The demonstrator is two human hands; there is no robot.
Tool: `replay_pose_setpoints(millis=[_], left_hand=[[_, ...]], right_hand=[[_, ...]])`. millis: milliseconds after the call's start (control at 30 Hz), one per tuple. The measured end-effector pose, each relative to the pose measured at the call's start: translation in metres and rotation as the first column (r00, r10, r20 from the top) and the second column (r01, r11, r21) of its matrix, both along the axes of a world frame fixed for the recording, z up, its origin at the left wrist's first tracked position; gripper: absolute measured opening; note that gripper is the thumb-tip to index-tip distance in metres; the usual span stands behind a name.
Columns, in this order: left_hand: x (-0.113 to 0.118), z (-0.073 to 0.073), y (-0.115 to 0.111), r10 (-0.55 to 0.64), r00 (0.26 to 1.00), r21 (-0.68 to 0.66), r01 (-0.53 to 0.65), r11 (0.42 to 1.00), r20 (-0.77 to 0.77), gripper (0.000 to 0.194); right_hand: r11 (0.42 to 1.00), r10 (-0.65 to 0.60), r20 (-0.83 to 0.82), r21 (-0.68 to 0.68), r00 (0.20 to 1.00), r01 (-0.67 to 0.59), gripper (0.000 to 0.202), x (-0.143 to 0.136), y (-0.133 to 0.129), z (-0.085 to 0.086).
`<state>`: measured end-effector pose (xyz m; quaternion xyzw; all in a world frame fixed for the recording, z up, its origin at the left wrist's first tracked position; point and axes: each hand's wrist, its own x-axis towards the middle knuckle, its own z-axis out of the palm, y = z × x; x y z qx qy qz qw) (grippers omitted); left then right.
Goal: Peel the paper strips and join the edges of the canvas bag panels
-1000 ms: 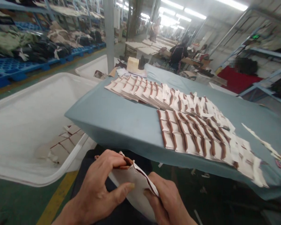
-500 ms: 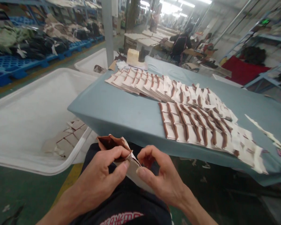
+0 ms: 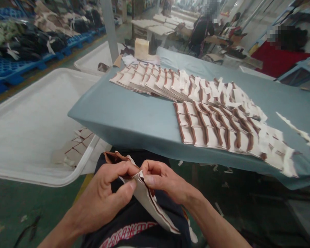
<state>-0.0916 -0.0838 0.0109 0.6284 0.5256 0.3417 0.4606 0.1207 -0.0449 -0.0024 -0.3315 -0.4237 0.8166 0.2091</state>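
Observation:
A folded cream fabric piece with brown edging (image 3: 151, 203) hangs above my lap, its strip slanting down to the right. My left hand (image 3: 113, 191) pinches it between thumb and forefinger; a brown fold sticks up behind those fingers. Close beside, my right hand (image 3: 165, 181) has thumb and fingertips closed on the fabric's upper corner. The two hands nearly touch there. On the table ahead lie overlapping rows of similar cream-and-brown pieces (image 3: 203, 136), the nearer row by the front edge.
A blue-covered table (image 3: 119, 115) spans the front. A large white bin (image 3: 33, 179) stands at left with more fabric pieces inside. Behind it are a metal post (image 3: 109, 31) and blue pallets (image 3: 41, 65) with piled cloth. A person (image 3: 201, 32) is beyond the table.
My right hand has moved left to the corner and closed on it; before, its finger and thumb were apart, lower along the strip. More of the strip's lower end now shows.

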Motion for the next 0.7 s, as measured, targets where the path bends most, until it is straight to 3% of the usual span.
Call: replay_pose_setpoints(millis=[133,233,333,500,700], left_hand=[[0.004,0.006,0.004,-0.028,0.997,-0.002,0.029,1.000,0.067,0.025],[0.008,0.008,0.009,-0.005,0.994,-0.040,0.010,0.999,0.111,0.022],[0.010,0.006,0.012,0.033,0.995,-0.096,-0.024,0.995,0.092,0.030],[0.008,0.000,0.012,0.019,0.999,-0.120,-0.014,0.993,0.046,0.032],[0.001,-0.007,0.009,-0.007,0.995,-0.123,0.018,0.992,0.095,0.029]], right_hand=[[0.990,-0.089,0.054,0.119,0.995,0.082,0.069,-0.002,-0.004,-0.002],[0.933,-0.207,0.161,0.331,0.965,0.144,0.052,-0.003,-0.009,0.000],[0.878,-0.265,0.207,0.455,0.942,0.147,0.035,-0.004,-0.013,0.001],[0.854,-0.305,0.279,0.503,0.911,0.132,0.028,-0.004,-0.016,0.000],[0.829,-0.324,0.333,0.551,0.885,0.096,0.029,-0.008,-0.023,0.001]])
